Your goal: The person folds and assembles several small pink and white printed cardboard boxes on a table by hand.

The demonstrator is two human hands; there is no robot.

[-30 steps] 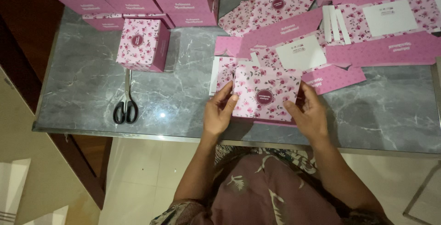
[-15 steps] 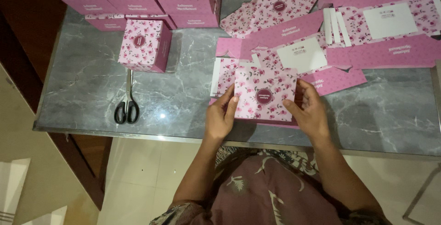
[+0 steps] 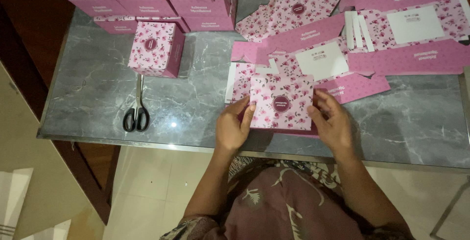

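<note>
1. Both hands have drawn slightly closer to the person's body since a second ago, and the pink floral box (image 3: 281,102) between them now sits squarer to the table edge, its top panel flatter to the camera.
2. Left hand (image 3: 234,126) presses the box's left side with fingers extended, thumb along the near edge; right hand (image 3: 331,121) cups the right side, fingers curled against it. Together they hold the box on the table (image 3: 196,98), near its front edge.
3. Whether the box is closed underneath or holds anything cannot be told; only its top face, printed with roses and a dark round emblem, shows.
4. One finished cube-shaped box (image 3: 155,49) of the same print stands alone to the left, its lid shut, contents unseen.
5. Behind it, stacked boxes (image 3: 147,0) fill the far left corner, cut off by the top of the frame.
6. Flat unfolded box blanks (image 3: 352,39) of thin card, pink and floral with white rectangular patches, overlap across the right side; the pile runs out of view at the upper right.
7. Black-handled scissors (image 3: 136,110) with metal blades lie closed on the table, well to the left of the hands.
8. Grey marbled stone with white veins forms the tabletop, glossy enough to catch a spot of light; a metal strip edges its front.
</note>
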